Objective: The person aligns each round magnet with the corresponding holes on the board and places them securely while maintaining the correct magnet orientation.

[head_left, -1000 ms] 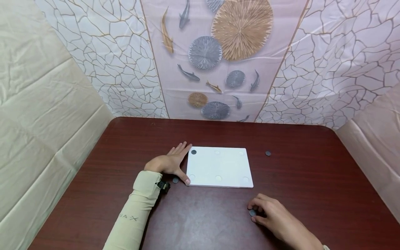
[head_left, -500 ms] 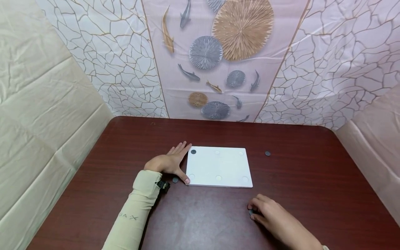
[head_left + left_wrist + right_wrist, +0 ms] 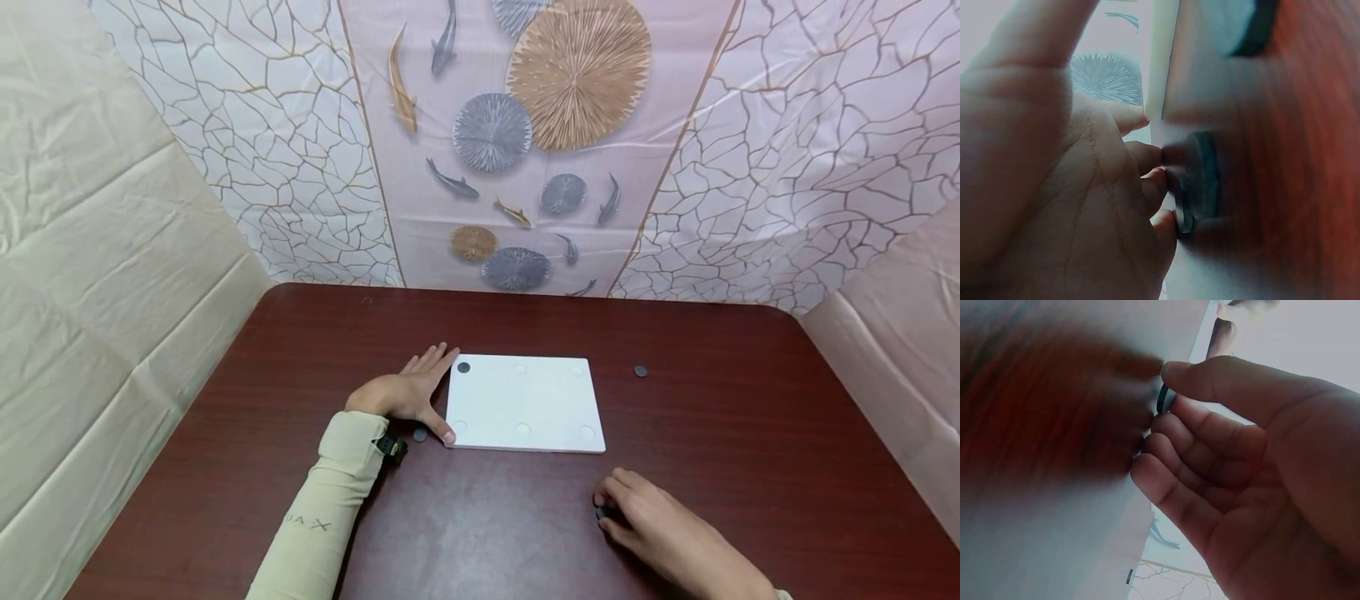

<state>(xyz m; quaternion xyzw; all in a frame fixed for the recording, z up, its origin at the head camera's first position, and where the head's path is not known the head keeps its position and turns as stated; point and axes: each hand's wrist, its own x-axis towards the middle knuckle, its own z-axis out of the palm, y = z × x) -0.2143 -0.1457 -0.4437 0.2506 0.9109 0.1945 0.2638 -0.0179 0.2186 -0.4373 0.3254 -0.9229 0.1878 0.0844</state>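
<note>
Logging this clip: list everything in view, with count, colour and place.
Board: 1, white, flat mid-table
Recesses: 6, white, three along each long board edge
Disc in board: 1, dark, far-left recess
Disc beyond board: 1, dark, table, right of board
Discs by left hand: 3 in left wrist view, dark, on table
Pinched disc: 1, dark, right thumb and fingers
Table: 1, reddish brown, below
Backdrop: 1, white, pink, gold, grey, behind
Side cloths: 2, beige, both sides
Wrist device: 1, black, left wrist
Sleeves: 2, cream, forearms
Left hand: 1, bare, board's left edge
Right hand: 1, bare, near right
</note>
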